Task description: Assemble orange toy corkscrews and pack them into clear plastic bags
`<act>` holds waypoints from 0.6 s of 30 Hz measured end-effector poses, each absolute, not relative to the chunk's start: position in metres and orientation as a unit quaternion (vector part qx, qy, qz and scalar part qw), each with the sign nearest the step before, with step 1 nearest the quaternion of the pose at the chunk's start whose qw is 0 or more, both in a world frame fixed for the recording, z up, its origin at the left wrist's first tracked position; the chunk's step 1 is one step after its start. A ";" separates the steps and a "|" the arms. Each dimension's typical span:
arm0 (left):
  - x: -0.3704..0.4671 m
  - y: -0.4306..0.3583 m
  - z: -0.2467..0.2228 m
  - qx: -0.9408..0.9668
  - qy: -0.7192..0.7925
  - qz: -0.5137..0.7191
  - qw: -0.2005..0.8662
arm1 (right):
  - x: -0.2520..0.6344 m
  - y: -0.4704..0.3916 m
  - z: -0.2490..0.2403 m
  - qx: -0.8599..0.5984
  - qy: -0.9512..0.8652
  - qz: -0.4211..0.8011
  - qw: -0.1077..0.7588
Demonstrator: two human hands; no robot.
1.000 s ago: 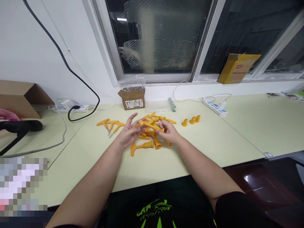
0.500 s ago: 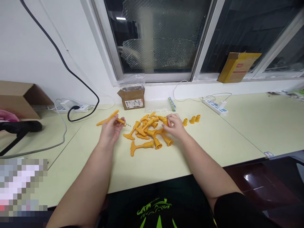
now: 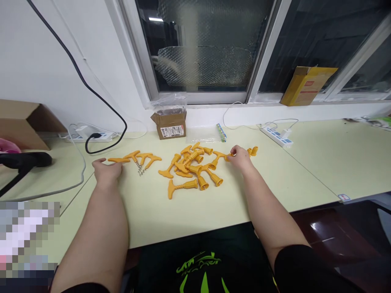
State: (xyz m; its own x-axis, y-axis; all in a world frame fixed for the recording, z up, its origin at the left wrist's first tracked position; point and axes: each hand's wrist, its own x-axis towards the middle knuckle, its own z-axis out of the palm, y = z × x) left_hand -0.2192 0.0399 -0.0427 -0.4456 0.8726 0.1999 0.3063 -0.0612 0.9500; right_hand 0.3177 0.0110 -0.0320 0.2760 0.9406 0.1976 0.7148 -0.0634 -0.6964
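Observation:
At the left, my left hand [image 3: 107, 171] is closed around the end of a yellow T-handled corkscrew [image 3: 119, 160], whose metal spiral is hidden. Beside it, three bare corkscrews [image 3: 143, 156] lie with their spirals close together. My right hand [image 3: 241, 158] pinches a small yellow bell-shaped cap [image 3: 228, 157], partly covered by the fingers. Past that hand stand more yellow caps [image 3: 254, 151]. Between my hands lies a pile of capped corkscrews [image 3: 191, 160], with one capped corkscrew [image 3: 183, 186] lying apart at the near side.
A small cardboard box [image 3: 171, 125] and a clear plastic bag [image 3: 203, 134] are by the wall. Power strips [image 3: 276, 136] with cables lie at the back. A black cable [image 3: 88, 87] hangs at the left, near a larger carton [image 3: 23, 124].
My left hand has moved left, uncovering bare corkscrews on the table. My right hand has moved right from the pile to beside the caps, with a cap in its fingers.

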 end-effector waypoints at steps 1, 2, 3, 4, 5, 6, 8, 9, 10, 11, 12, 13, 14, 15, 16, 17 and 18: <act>-0.220 0.039 -0.043 0.417 0.696 0.549 0.201 | 0.318 0.011 -0.032 -0.718 -0.572 0.159 0.364; -0.218 0.039 -0.041 0.378 0.747 0.524 0.154 | 0.317 0.010 -0.032 -0.723 -0.562 0.161 0.368; -0.216 0.038 -0.040 0.349 0.790 0.491 0.113 | 0.316 0.010 -0.031 -0.727 -0.553 0.160 0.375; -0.213 0.037 -0.038 0.347 0.811 0.460 0.100 | 0.315 0.009 -0.031 -0.729 -0.547 0.152 0.383; -0.210 0.037 -0.036 0.358 0.819 0.438 0.097 | 0.314 0.008 -0.030 -0.728 -0.546 0.137 0.391; -0.206 0.037 -0.035 0.374 0.818 0.425 0.098 | 0.313 0.008 -0.030 -0.724 -0.550 0.117 0.400; -0.202 0.039 -0.034 0.402 0.811 0.412 0.104 | 0.309 0.007 -0.029 -0.707 -0.568 0.073 0.414; -0.200 0.040 -0.034 0.410 0.808 0.410 0.105 | 0.307 0.007 -0.029 -0.697 -0.581 0.058 0.415; -0.199 0.041 -0.035 0.415 0.806 0.408 0.107 | 0.305 0.007 -0.029 -0.689 -0.595 0.052 0.411; -0.198 0.042 -0.035 0.419 0.804 0.407 0.109 | 0.303 0.007 -0.030 -0.683 -0.606 0.051 0.403; -0.197 0.042 -0.036 0.423 0.803 0.407 0.110 | 0.302 0.007 -0.030 -0.682 -0.615 0.055 0.393; -0.196 0.043 -0.036 0.427 0.800 0.407 0.110 | 0.301 0.006 -0.031 -0.683 -0.618 0.060 0.384; -0.195 0.043 -0.036 0.431 0.797 0.409 0.109 | 0.301 0.006 -0.031 -0.688 -0.616 0.064 0.378; -0.194 0.043 -0.036 0.436 0.796 0.407 0.106 | 0.301 0.006 -0.031 -0.694 -0.610 0.066 0.376; -0.193 0.044 -0.036 0.440 0.797 0.401 0.104 | 0.303 0.006 -0.031 -0.701 -0.601 0.065 0.378; -0.192 0.044 -0.036 0.444 0.799 0.393 0.101 | 0.304 0.006 -0.031 -0.708 -0.592 0.064 0.380; -0.191 0.044 -0.035 0.447 0.802 0.384 0.099 | 0.306 0.006 -0.030 -0.714 -0.584 0.063 0.381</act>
State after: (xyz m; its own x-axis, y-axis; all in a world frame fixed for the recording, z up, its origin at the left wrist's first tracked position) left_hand -0.1907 0.0436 -0.0351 -0.5802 0.7932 0.1850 0.6410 0.3046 0.7045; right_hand 0.3059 0.0062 -0.0302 0.3104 0.8819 0.3548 0.7854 -0.0277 -0.6184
